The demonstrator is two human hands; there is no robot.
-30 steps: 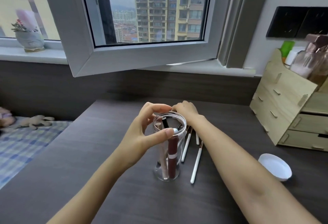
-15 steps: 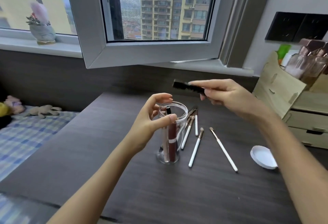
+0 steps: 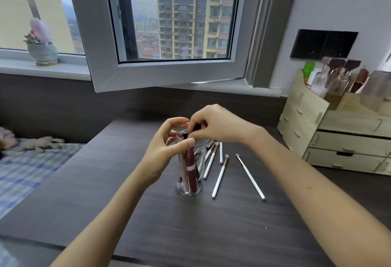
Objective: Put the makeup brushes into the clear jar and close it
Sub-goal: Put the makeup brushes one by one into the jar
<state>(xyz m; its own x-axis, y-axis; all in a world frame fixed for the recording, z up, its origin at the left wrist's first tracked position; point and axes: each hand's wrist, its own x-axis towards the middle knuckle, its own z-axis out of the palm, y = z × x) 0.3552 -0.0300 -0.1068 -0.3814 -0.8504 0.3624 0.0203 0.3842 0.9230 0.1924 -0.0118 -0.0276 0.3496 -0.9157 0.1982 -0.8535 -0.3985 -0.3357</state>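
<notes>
A clear jar (image 3: 189,186) stands upright on the dark desk (image 3: 190,235), holding a dark red tube (image 3: 191,171) and a pale pink stick. My left hand (image 3: 167,148) grips the jar's rim between thumb and fingers. Over the jar's mouth, my right hand (image 3: 215,127) pinches a black brush (image 3: 196,127), its lower end inside the opening. Several white-handled makeup brushes (image 3: 220,176) lie on the desk just right of the jar, one (image 3: 250,176) angled farther right. The jar's lid is out of view.
A wooden drawer organiser (image 3: 338,139) with bottles on top stands at the right. An opened window sash (image 3: 169,76) juts over the desk's far edge. A potted ornament (image 3: 42,53) sits on the sill. A checked bed (image 3: 25,171) lies to the left.
My right hand picked a black brush off the desk, lifted it, then brought it down over the jar's mouth. My left hand stayed on the rim. The view shifted, hiding the white lid.
</notes>
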